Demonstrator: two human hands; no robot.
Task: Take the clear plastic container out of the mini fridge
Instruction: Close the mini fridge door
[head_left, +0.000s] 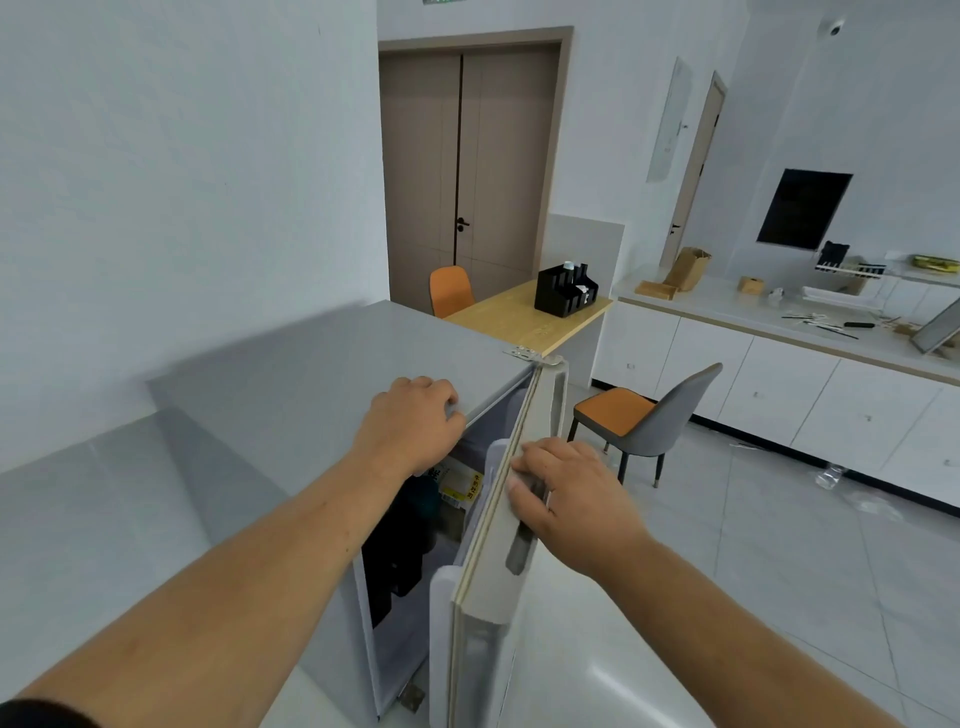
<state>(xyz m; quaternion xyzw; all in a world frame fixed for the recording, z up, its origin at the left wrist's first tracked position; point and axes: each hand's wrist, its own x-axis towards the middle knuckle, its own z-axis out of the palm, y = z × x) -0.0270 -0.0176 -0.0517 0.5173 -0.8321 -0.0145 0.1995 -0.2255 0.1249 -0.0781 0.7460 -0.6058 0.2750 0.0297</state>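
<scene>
Nearest, the left hand curls over the fridge top's front edge. The right hand grips the half-open door. Inside, a yellow-labelled pack shows; I cannot make out the container.

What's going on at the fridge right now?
A person is opening the mini fridge. The right hand grips the top edge of the door, which stands partly open. The left hand holds the cabinet's top front edge, fingers curled over it. Inside, a yellow-labelled package and some dark items show. The clear plastic container can't be made out, and nothing is out yet.
</scene>
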